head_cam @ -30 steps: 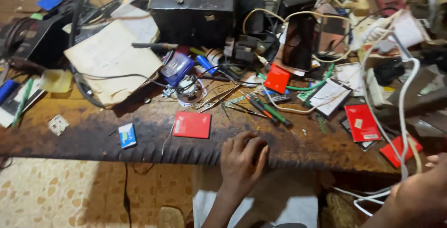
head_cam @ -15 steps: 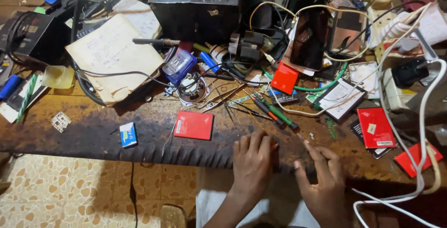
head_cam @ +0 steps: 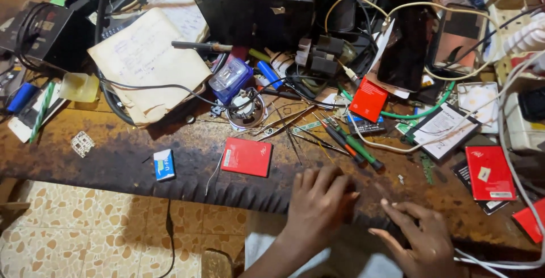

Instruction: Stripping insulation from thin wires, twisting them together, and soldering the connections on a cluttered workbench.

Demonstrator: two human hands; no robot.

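My left hand (head_cam: 319,205) lies palm down on the front edge of a scorched wooden bench (head_cam: 113,153), fingers together and curled over a dark patch; what is under them is hidden. Just to its right, my right hand (head_cam: 415,237) has its fingers spread, the tips touching the bench edge, with nothing visible in it. A red flat battery (head_cam: 247,157) lies left of my left hand. Several screwdrivers (head_cam: 353,145) with red and green handles lie just beyond the fingers.
Clutter fills the bench: a black metal box (head_cam: 255,5), a worn paper pad (head_cam: 147,62), a dark phone (head_cam: 406,51), a small blue-white battery (head_cam: 164,164), another red battery (head_cam: 489,171), white cables (head_cam: 519,159). Tiled floor (head_cam: 85,227) lies below.
My right hand came in from the lower right and settled on the bench edge beside my left hand. My left hand stayed at the edge. The view has shifted closer.
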